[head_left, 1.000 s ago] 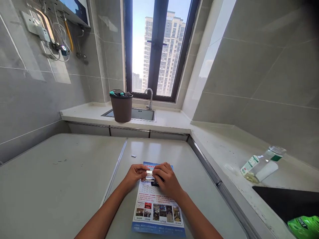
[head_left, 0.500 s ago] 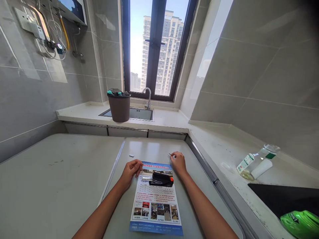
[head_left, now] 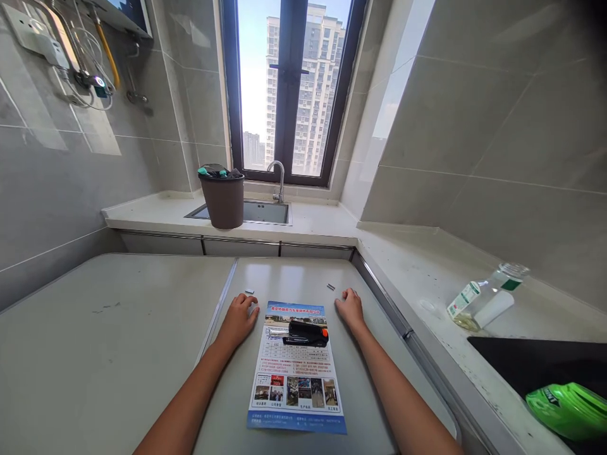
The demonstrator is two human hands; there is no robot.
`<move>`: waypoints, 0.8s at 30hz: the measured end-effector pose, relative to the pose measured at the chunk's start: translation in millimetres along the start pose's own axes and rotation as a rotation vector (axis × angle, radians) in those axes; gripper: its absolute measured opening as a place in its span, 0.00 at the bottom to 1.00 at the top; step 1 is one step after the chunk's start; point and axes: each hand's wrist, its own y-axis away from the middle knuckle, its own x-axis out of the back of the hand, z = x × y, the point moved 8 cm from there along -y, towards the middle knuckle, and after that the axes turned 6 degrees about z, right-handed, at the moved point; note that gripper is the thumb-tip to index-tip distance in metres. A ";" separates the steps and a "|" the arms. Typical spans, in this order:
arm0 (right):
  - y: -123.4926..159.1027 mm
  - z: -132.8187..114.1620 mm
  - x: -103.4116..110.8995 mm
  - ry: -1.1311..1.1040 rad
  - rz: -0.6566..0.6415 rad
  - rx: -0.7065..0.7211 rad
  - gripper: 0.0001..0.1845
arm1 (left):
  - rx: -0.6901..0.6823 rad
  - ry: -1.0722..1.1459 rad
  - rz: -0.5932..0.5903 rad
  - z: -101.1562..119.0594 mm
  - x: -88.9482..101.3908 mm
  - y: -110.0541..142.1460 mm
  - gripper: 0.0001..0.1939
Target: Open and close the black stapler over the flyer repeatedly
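A printed flyer (head_left: 296, 366) with blue edges lies flat on the table. On its upper part rests a black stapler (head_left: 306, 334) with an orange-red tip, its metal rail drawn out to the left. My left hand (head_left: 238, 321) lies left of the flyer, fingers loosely bent and empty. Just beyond those fingers is a small strip of staples (head_left: 249, 291). To the flyer's right, my right hand (head_left: 349, 308) sits with thumb and fingers apart, holding nothing. Small metallic staple strips (head_left: 331, 287) lie on the table a little left of that hand.
The pale table (head_left: 118, 328) has a seam left of the flyer. Behind it stands a counter with a brown bin (head_left: 222, 199) beside a sink (head_left: 266, 213). On the right counter are a tilted glass bottle (head_left: 493, 297) and a green packet (head_left: 566, 411).
My right hand has let go of the staple strips and moved right. My left hand has shifted left, off the flyer's corner. The view has tilted slightly.
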 end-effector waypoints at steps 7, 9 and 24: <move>57.5 -33.8 10.2 0.082 0.010 0.272 0.02 | 0.006 -0.239 -0.036 -9.2 -8.3 -1.2 0.14; 60.2 -35.0 13.0 0.070 0.006 0.254 0.02 | 0.006 -0.268 -0.032 -9.8 -10.2 -1.7 0.17; 43.2 -21.7 23.8 -0.195 0.013 0.100 0.03 | -0.065 -0.348 -0.040 -6.6 -10.1 -3.5 0.18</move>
